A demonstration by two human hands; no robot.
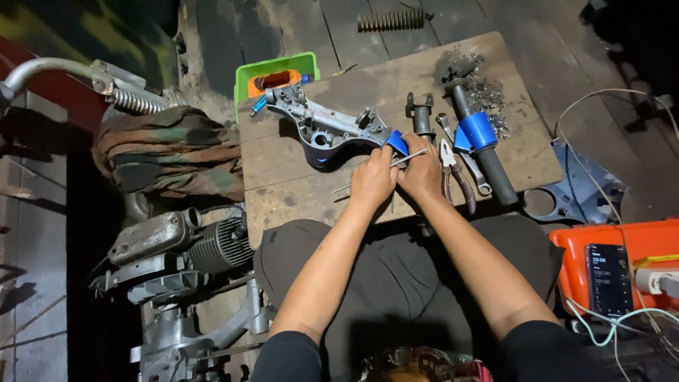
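A worn wooden board [297, 173] lies across the person's lap and carries the parts. Near its far left corner lies a grey metal handlebar housing [322, 126] with blue trim, reaching toward the middle. Toward the right edge lies a black handle grip [488, 163] with a blue collar, and beside it a pair of pliers [453, 173] near the front edge. Both hands are together at the middle of the front edge, touching each other. The left hand [373, 182] and the right hand [422, 173] pinch a thin metal rod [409, 158], which lies just beside the blue end of the housing. A green tray [274, 71] stands beyond the far left corner.
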